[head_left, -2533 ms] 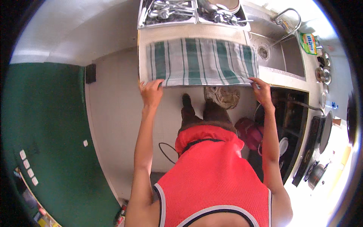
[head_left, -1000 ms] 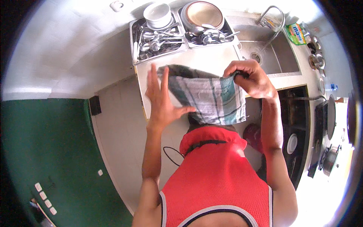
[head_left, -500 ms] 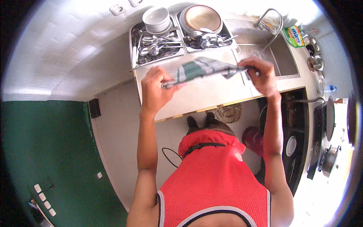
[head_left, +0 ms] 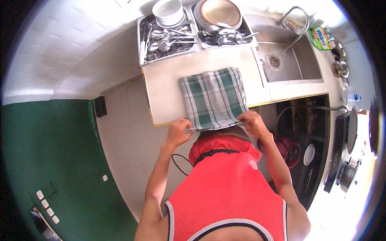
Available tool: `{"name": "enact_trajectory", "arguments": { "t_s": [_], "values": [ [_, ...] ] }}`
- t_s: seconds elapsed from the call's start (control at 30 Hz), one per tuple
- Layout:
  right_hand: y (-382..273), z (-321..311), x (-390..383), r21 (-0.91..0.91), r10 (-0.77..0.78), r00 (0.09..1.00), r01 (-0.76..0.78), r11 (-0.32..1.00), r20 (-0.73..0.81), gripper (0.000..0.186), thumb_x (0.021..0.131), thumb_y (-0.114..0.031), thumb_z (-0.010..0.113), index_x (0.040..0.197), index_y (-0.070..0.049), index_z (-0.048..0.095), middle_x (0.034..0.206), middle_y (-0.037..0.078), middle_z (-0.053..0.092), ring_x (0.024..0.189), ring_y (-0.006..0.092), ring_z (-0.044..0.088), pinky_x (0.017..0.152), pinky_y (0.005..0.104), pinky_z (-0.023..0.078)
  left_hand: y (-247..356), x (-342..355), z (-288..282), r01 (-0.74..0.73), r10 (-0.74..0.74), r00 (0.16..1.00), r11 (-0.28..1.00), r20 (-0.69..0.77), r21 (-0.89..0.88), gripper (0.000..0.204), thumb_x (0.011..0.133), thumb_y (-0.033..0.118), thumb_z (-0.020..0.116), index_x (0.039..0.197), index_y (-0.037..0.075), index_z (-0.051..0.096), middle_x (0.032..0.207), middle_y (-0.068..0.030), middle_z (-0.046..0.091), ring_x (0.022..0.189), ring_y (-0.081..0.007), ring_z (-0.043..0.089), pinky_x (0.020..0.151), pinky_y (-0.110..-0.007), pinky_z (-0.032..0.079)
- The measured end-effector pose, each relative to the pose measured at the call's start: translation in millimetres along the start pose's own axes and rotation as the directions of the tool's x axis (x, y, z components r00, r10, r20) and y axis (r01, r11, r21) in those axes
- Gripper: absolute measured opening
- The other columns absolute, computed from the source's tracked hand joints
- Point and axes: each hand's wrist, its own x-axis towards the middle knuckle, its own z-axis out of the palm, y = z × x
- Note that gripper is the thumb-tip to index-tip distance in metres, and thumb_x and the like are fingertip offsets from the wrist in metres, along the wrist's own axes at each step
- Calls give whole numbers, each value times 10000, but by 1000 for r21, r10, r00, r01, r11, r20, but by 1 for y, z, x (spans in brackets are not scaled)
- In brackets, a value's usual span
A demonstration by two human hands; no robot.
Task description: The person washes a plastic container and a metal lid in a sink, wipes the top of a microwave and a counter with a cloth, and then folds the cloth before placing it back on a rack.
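Observation:
A green, white and grey striped cloth [head_left: 213, 96] lies folded on the white counter [head_left: 163, 90], with its near edge reaching past the counter's front. My left hand [head_left: 180, 130] pinches the cloth's near left corner. My right hand [head_left: 250, 120] grips the near right corner. Both hands are low, close to my body. Beyond the cloth stand two metal trays [head_left: 142, 59] [head_left: 203, 46] of cutlery, one with stacked white bowls [head_left: 167, 11], the other with plates [head_left: 220, 11].
A steel sink [head_left: 293, 68] with a faucet [head_left: 297, 14] is right of the cloth. Farther right are a black stove [head_left: 335, 152], a pot [head_left: 349, 176] and a bottle [head_left: 354, 97]. A magenta container [head_left: 287, 150] sits below the counter. A green wall [head_left: 60, 152] is at left.
The cloth was held up in the air, moving and bunched; it now lies flat and folded on the counter. Both hands have come down toward me with its near corners.

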Motion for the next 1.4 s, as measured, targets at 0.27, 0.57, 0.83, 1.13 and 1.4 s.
{"name": "enact_trajectory", "arguments": {
  "t_s": [0.27, 0.57, 0.83, 1.13, 1.4],
  "values": [
    [12, -46, 88, 193, 292, 950, -268, 944, -112, 241, 799, -9, 568, 1013, -31, 675, 865, 113, 693, 739, 169, 649, 701, 289, 512, 10, 74, -35, 343, -484, 868, 746, -110, -571, 334, 851, 238, 707, 1025, 8, 537, 760, -85, 605, 664, -116, 543, 613, -303, 452],
    [68, 49, 142, -375, 233, 821, -465, 802, -521, 254, 825, -95, 574, 1062, -105, 666, 1157, 119, 600, 1112, 362, 520, 930, 490, 430, -75, 152, 1, 518, -492, 828, 855, -271, 33, 387, 885, 425, 619, 1093, 105, 554, 793, -153, 668, 774, -319, 657, 670, -438, 505],
    [-23, 130, 145, -443, 173, 982, -186, 877, -72, 672, 882, -581, 433, 1455, -239, 354, 1539, 166, 215, 1419, 438, 100, 1077, 688, 50, -61, 146, 13, 380, -335, 922, 879, -192, 290, 311, 866, 389, 601, 1042, 133, 608, 826, -184, 677, 834, -404, 651, 727, -482, 515],
    [10, 91, 69, -467, 190, 982, -176, 867, -18, 650, 898, -581, 387, 1475, -296, 302, 1571, 111, 138, 1427, 433, 74, 1049, 729, 14, -50, 61, -1, 531, -507, 783, 847, -360, -39, 377, 862, 412, 657, 1056, 89, 661, 616, -71, 629, 572, -183, 608, 578, -341, 462],
    [148, -52, 7, -645, 291, 956, -245, 724, -36, 611, 915, -541, 384, 1481, -345, 262, 1582, 56, 110, 1440, 400, 47, 1059, 725, 33, 1, 12, 26, 683, -649, 630, 724, -427, -93, 377, 911, 370, 611, 1083, 35, 640, 709, -87, 655, 573, -174, 581, 590, -321, 471]
  ]
}}
